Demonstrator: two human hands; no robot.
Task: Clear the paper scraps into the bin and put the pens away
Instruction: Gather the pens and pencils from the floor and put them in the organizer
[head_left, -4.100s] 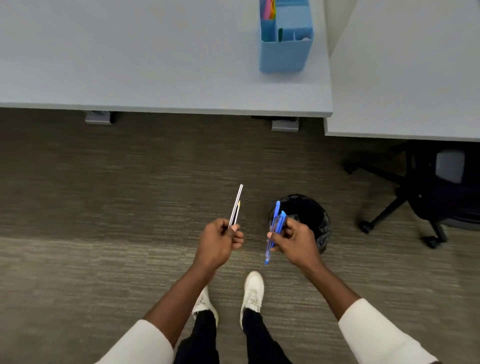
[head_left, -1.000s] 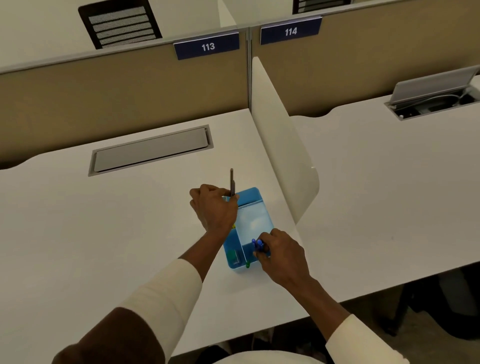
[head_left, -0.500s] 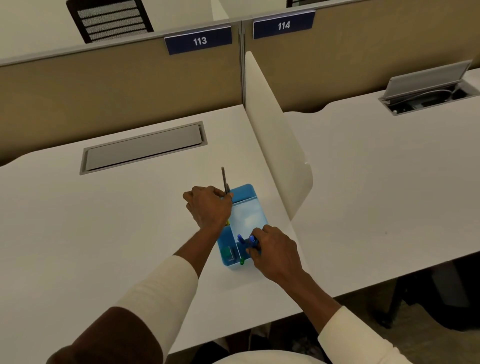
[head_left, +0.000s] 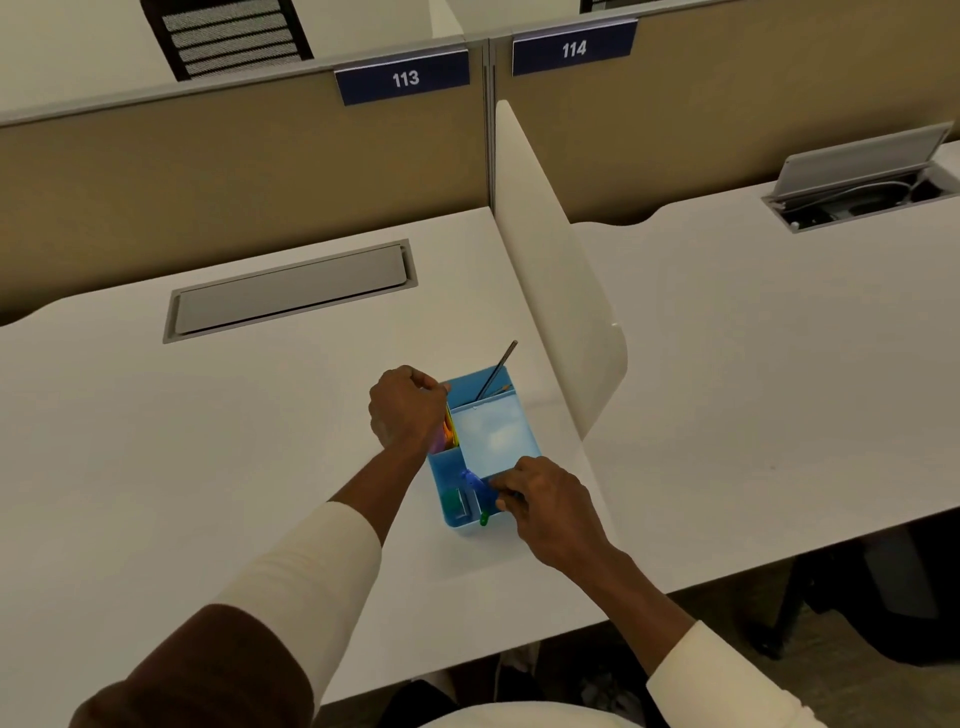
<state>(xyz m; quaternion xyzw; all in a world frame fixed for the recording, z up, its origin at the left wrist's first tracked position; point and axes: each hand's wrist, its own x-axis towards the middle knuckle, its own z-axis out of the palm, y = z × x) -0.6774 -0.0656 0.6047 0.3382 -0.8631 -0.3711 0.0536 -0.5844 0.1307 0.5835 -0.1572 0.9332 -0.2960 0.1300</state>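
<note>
Blue plastic makes up the one organizer (head_left: 498, 441) on the white desk (head_left: 208, 441), a box split into several compartments. Its far compartment, just right of the left hand (head_left: 405, 410), holds one dark pen (head_left: 497, 370) leaning upright and tilted right, with a pencil (head_left: 498, 389) low beside it. The narrow slot touching the left hand's knuckles holds bright markers (head_left: 449, 434), too tightly packed to count. The large middle compartment shows only its pale floor. The near compartment, just left of the right hand (head_left: 550, 506), holds blue pens (head_left: 474, 480), count unclear, and one green-tipped marker (head_left: 484, 518). The left hand is curled into a loose fist, nothing visible in it. The right hand pinches the blue pens at the near compartment
</note>
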